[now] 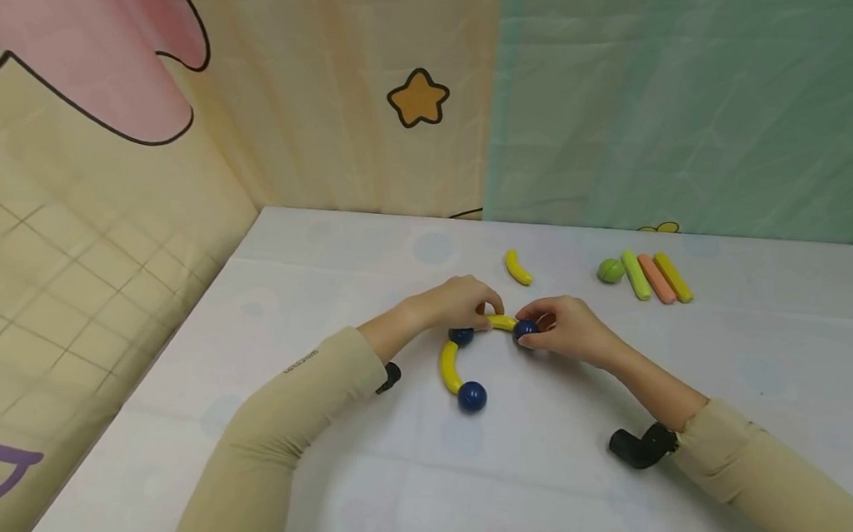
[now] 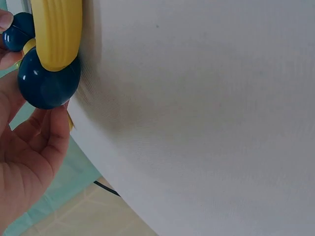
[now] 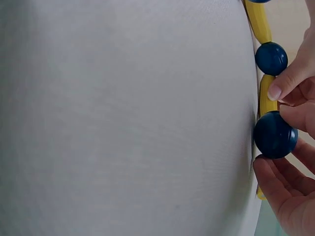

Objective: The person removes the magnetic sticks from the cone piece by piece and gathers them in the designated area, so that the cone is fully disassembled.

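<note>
A chain of yellow curved rods and dark blue balls lies on the white table. My left hand (image 1: 461, 300) pinches the far yellow curved rod (image 1: 501, 322) between thumb and fingers. At that rod's right end, my right hand (image 1: 572, 332) grips a dark blue ball (image 1: 525, 332), thumb and fingertips around it. Partly behind the left hand sits the corner blue ball (image 1: 460, 335), large in the left wrist view. From it a second yellow curved rod (image 1: 449, 366) bends toward the near blue ball (image 1: 472, 396). The right wrist view shows the pinched rod (image 3: 268, 96) meeting the gripped ball (image 3: 275, 135).
Beyond the hands lies a loose yellow curved rod (image 1: 518, 267). At the back right are a green ball (image 1: 610, 270) and straight light green (image 1: 636, 276), orange (image 1: 656, 279) and yellow (image 1: 673, 277) rods. A patterned curtain (image 1: 634, 107) hangs behind the table (image 1: 529, 491).
</note>
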Tool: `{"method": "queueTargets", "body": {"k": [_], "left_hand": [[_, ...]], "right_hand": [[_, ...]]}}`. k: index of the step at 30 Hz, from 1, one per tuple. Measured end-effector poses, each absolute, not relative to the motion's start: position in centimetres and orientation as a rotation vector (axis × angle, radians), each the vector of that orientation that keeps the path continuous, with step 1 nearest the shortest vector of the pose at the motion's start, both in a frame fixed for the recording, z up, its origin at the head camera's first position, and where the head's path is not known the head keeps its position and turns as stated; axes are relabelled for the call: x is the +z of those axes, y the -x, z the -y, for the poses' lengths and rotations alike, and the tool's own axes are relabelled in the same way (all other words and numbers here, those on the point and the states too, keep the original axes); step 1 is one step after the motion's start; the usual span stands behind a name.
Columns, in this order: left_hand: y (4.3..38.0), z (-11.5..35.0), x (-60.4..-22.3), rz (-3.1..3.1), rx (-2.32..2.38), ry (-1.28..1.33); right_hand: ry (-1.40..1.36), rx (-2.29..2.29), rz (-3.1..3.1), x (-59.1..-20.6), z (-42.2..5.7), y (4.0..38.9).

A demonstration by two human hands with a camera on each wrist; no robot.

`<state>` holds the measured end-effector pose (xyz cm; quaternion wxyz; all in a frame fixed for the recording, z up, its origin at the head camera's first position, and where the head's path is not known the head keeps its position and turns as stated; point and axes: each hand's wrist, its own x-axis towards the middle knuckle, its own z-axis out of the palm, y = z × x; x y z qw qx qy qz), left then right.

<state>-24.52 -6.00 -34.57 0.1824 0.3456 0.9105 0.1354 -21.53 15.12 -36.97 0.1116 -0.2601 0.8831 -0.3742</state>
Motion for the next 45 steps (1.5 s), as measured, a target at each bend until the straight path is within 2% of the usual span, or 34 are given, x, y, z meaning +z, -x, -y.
{"method": "queueTargets", "body": {"k": [19,29,45], "left_hand": [[25.0,5.7,-34.5,-2.549,0.362,-0.978],[24.8,5.8,-34.7,-2.541,0.406,-0.967],[24.8,6.0,-34.6,-2.540,0.358,-1.007]], "right_hand": [[0.907,-1.192,-2.598,-37.0,-17.2,21.4],[0.743,-1.147,-2.749,-36.5,-21.1,21.5],[0.425,-1.027,-2.928,-36.8,-24.3,23.3]]}}
